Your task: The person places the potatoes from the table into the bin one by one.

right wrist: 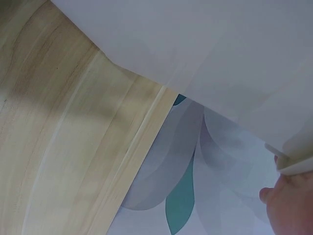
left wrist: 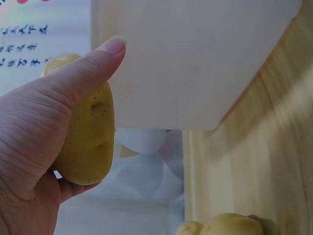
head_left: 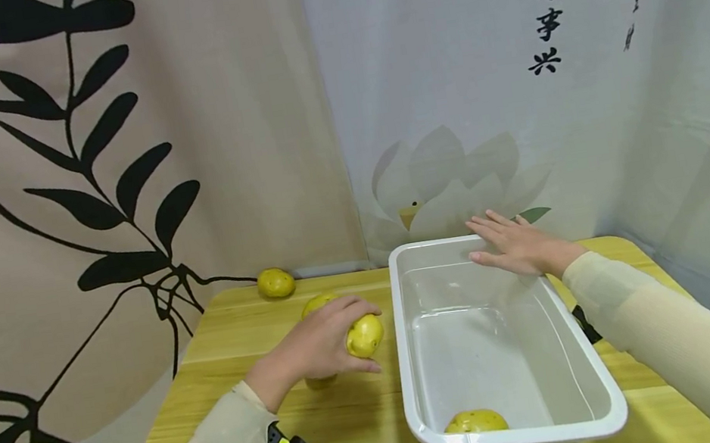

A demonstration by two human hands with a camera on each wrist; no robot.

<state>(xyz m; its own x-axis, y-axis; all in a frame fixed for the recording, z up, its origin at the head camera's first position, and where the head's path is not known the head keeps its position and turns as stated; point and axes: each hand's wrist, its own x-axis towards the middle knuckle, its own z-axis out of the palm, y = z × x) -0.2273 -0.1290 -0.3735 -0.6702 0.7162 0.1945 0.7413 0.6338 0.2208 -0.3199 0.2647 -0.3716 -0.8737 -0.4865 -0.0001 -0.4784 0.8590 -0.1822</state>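
My left hand (head_left: 327,337) grips a yellow potato (head_left: 365,336) above the table, left of a white plastic tub (head_left: 407,367). In the left wrist view the thumb lies across this potato (left wrist: 90,137), and fingertips show beneath it. Another potato (head_left: 319,302) is partly hidden behind that hand. My right hand (head_left: 517,247) rests on the tub's far right rim with its fingers extended. Only part of the right hand (right wrist: 296,203) shows beside the rim in the right wrist view. Inside the tub, at its near end, lies a potato (head_left: 476,421).
A potato (head_left: 276,283) sits at the back left edge of the wooden table (head_left: 243,345). Behind the table hangs a curtain (head_left: 249,115) with dark leaves and writing. The tub's walls stand well above the tabletop.
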